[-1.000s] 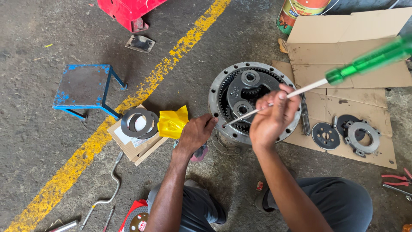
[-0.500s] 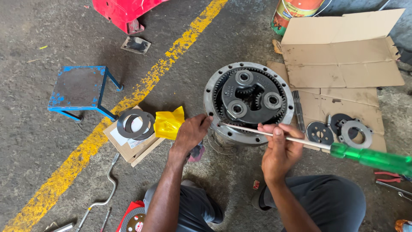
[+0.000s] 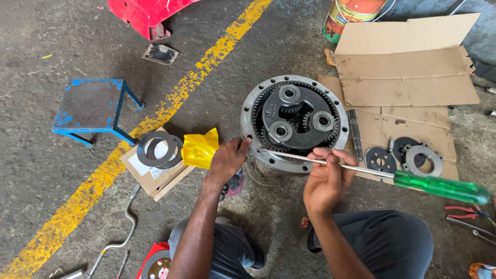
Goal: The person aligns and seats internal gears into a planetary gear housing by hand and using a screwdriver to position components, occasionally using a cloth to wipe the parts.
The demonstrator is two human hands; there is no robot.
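Two hands worked at the planetary gear hub [image 3: 294, 124] on the floor: the right hand [image 3: 325, 178], closed around the screwdriver [image 3: 372, 173], had swung it down level, tip at the rim beside the left hand [image 3: 227, 160], fingers curled there.

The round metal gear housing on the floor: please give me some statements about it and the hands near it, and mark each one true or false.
1. The right hand holds a long screwdriver with a green handle by its metal shaft. True.
2. The left hand rests flat on the small blue metal stool. False: it touches the rim of the round metal gear housing; the stool stands apart to the left.
3. Three small gears sit inside the housing. True.
4. The screwdriver's handle points toward the yellow plastic bag. False: the handle points right, away from the bag.
5. The flattened brown cardboard lies right of the housing. True.
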